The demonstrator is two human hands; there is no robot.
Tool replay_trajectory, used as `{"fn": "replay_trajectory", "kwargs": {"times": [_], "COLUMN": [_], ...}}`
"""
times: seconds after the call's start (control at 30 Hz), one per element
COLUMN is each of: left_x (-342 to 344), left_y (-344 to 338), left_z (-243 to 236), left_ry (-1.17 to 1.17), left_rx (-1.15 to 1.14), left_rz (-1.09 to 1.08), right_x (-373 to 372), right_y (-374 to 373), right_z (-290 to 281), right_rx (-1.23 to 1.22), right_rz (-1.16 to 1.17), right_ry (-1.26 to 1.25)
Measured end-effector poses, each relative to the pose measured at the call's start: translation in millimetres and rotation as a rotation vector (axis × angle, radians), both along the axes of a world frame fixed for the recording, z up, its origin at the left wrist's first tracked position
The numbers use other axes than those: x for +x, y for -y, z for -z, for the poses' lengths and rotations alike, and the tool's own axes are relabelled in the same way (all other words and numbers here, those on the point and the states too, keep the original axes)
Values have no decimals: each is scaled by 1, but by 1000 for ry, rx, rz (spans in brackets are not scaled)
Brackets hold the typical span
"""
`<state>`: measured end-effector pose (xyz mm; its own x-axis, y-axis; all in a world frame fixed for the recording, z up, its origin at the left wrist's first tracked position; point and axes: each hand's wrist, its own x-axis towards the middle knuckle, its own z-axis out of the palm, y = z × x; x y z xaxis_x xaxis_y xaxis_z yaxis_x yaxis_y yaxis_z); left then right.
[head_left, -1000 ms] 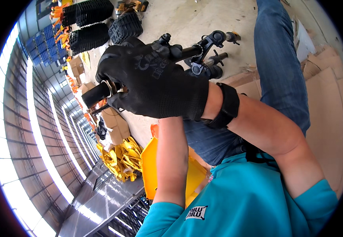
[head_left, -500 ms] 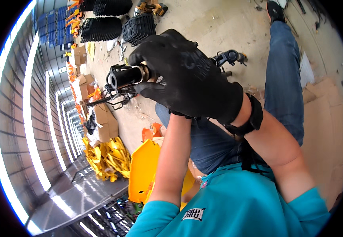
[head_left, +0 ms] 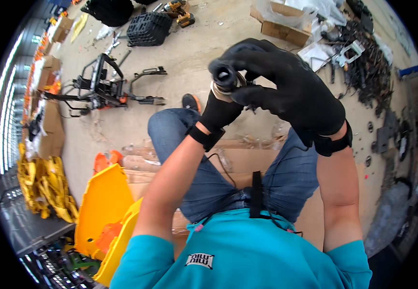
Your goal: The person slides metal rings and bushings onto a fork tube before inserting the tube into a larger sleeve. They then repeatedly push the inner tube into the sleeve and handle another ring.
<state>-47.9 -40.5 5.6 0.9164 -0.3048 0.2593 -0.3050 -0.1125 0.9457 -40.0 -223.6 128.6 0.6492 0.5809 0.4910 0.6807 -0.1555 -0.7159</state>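
A black tubular part [head_left: 223, 74], hollow at its end, points up toward me in front of my chest. Around it sits a pale metal ring [head_left: 220, 92]. My left hand [head_left: 220, 111], in a black glove, is closed round the part below the ring; its fingers are partly hidden. From the right, my gloved right hand [head_left: 293, 89] curls its fingers and thumb about the tube near its upper end. How far the part extends beneath my hands does not show.
On the floor ahead left lies a black metal frame [head_left: 100, 84]. A black crate [head_left: 148, 29] and a yellow power drill [head_left: 182, 14] are behind it. Yellow plastic shells [head_left: 100, 202] stand at my left, with a cardboard box [head_left: 286, 24] and dark metal parts [head_left: 363, 58] far right.
My view has turned to the right and levelled. The tube, which pointed left, now has its end facing me. My left hand, mostly hidden before, shows beneath the ring.
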Motion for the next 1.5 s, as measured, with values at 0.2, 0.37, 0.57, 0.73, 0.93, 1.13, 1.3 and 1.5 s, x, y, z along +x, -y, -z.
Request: {"fn": "replay_trajectory", "kwargs": {"times": [0.2,0.37,0.57,0.73,0.93,1.13,1.3,1.5], "left_x": [2,12,13,10,1,-5,-7,-6], "left_y": [-6,-6,-1,-5,-9,-3,-8,-3], "left_z": [-19,13,10,11,8,15,2,3], "left_ry": [-120,132,137,150,118,205,114,88], "left_rx": [-35,48,-129,-50,-5,-64,-31,-41], "left_rz": [268,192,114,195,269,229,253,252], "right_x": [13,-16,-51,-33,-38,-60,-65,-53], "right_y": [6,-10,-32,-23,-29,-54,-77,-75], "right_z": [-31,-41,-32,-65,-90,-130,-115,-116], "right_rx": [-297,-431,-431,-500,-790,-1302,-1570,-1500], "right_rz": [-129,161,520,250,170,157,-22,-144], "right_ry": [106,136,47,-139,-152,264,645,617]}}
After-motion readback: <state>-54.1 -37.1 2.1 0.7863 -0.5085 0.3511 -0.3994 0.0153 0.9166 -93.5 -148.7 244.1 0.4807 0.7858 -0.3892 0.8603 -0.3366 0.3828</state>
